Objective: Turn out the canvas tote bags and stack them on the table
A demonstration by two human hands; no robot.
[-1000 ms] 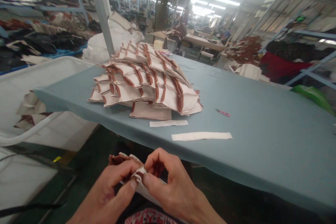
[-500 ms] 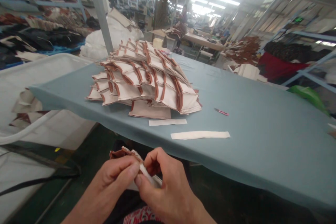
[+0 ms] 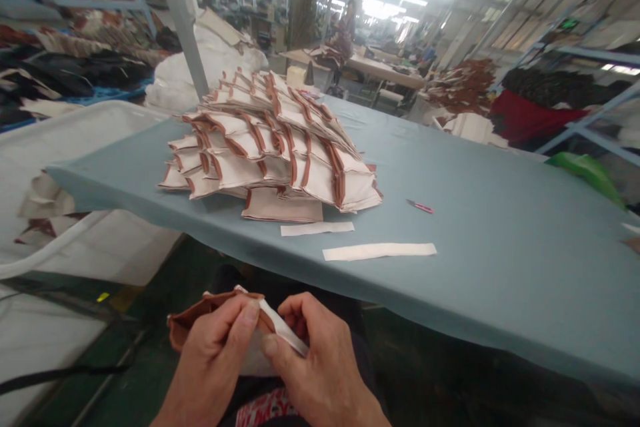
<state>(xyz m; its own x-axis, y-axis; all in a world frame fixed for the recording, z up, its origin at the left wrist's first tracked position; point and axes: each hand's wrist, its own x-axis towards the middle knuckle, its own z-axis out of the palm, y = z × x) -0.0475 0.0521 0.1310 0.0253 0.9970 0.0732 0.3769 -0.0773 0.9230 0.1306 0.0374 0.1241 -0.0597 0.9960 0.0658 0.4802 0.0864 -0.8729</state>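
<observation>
Beyond the hands, the table lies open rightward; the pile blocks left.

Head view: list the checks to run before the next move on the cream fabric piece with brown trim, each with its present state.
1. Left hand pinches the cream fabric piece with brown trim: ok.
2. Right hand pinches the piece's white edge: ok.
3. Piece is held below the edge of the grey-blue cloth-covered table, not resting on it: ok.
4. Stack of cream, brown-trimmed pieces sits whole on the table: ok.
5. Short white fabric strip, long white fabric strip and small pink tool lie flat on the table: ok.
6. White edge sewn on or loose: cannot tell.
</observation>
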